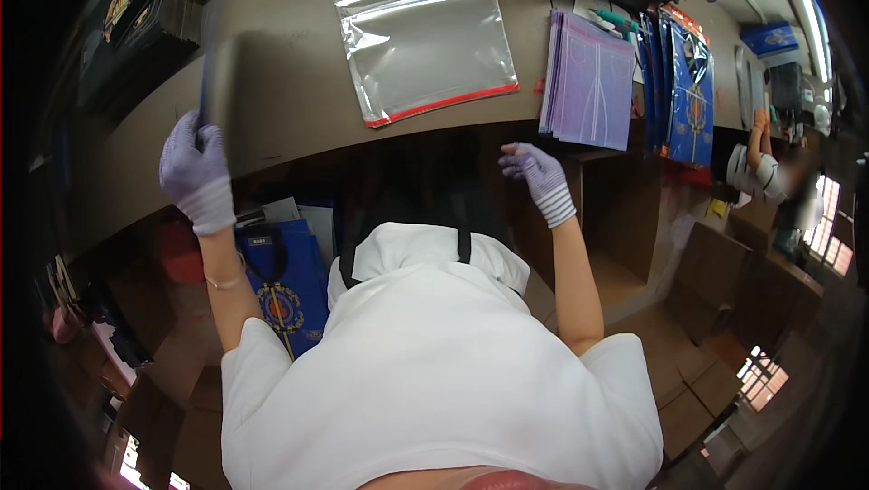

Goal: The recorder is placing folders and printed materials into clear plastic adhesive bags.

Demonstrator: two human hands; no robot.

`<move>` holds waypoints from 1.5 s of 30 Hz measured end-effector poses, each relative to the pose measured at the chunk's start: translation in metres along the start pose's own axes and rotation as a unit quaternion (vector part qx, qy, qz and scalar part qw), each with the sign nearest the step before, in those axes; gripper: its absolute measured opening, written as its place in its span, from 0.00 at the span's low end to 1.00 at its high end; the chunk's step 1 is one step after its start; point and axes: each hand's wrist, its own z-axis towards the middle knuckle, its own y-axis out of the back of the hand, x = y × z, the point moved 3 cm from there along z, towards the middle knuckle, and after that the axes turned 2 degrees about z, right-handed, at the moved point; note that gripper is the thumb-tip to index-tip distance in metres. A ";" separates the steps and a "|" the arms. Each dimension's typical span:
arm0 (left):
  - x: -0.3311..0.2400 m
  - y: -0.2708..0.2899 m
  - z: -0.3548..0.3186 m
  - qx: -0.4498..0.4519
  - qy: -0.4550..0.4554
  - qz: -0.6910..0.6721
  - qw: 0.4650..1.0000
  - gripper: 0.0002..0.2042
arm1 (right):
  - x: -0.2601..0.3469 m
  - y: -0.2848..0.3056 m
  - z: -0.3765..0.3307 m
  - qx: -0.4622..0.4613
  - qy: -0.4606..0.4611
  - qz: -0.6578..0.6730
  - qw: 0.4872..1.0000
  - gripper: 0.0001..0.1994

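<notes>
My left hand (pixel 195 173), in a light purple knit glove with a striped cuff, is closed at the table's left part. It grips the lower end of a thin flat sheet (pixel 213 83), bluish at its edge, seen nearly edge-on and blurred. My right hand (pixel 540 184), gloved alike with bare fingertips, hovers off the table's front edge. Its fingers are loosely bent and apart, with nothing visible in them. Between the hands, farther back, clear plastic bags (pixel 430 47) with a red strip lie flat on the table (pixel 281 65).
Dark printed packages (pixel 136 28) are stacked at the far left. Purple printed pouches (pixel 588 78) and blue packets (pixel 683 92) stand at the right. A blue bag (pixel 285 282) hangs below by my left forearm. Cardboard boxes (pixel 715 273) and another person (pixel 769 173) are at the right.
</notes>
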 end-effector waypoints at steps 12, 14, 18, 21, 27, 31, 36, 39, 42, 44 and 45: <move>-0.208 -0.152 -0.116 0.135 -0.373 -0.351 0.848 0.13 | -0.045 0.135 -0.016 -0.191 -0.048 0.332 0.923 0.34; -0.221 -0.179 -0.114 0.164 -0.394 -0.344 0.836 0.12 | -0.087 0.141 -0.011 -0.204 -0.078 0.299 0.929 0.24; -0.266 -0.203 -0.078 0.196 -0.355 -0.302 0.863 0.14 | -0.133 0.137 -0.004 -0.226 -0.091 0.354 0.903 0.26; -0.296 -0.233 -0.069 0.188 -0.353 -0.213 0.892 0.15 | -0.148 0.135 0.001 -0.224 -0.097 0.375 0.894 0.26; -0.327 -0.258 -0.055 0.268 -0.305 -0.151 0.902 0.12 | -0.157 0.139 0.007 -0.198 -0.089 0.378 0.900 0.28; -0.327 -0.267 -0.054 0.265 -0.275 -0.164 0.910 0.09 | -0.155 0.139 0.008 -0.169 -0.094 0.368 0.909 0.31; -0.317 -0.262 -0.054 0.213 -0.229 -0.234 0.921 0.12 | -0.165 0.128 0.003 -0.141 -0.113 0.406 0.896 0.31; -0.292 -0.240 -0.052 0.135 -0.147 -0.367 0.909 0.11 | -0.152 0.122 -0.008 -0.101 -0.131 0.401 0.901 0.31; -0.218 -0.252 -0.071 0.376 -0.132 -0.321 0.859 0.09 | -0.133 0.122 -0.018 -0.249 -0.044 0.214 0.944 0.26; -0.183 -0.260 -0.094 0.388 -0.276 -0.248 0.844 0.07 | -0.091 0.131 -0.037 -0.276 0.027 0.011 0.961 0.20; -0.178 -0.264 -0.096 0.385 -0.273 -0.248 0.846 0.07 | -0.054 0.132 -0.047 -0.294 0.050 -0.092 0.950 0.19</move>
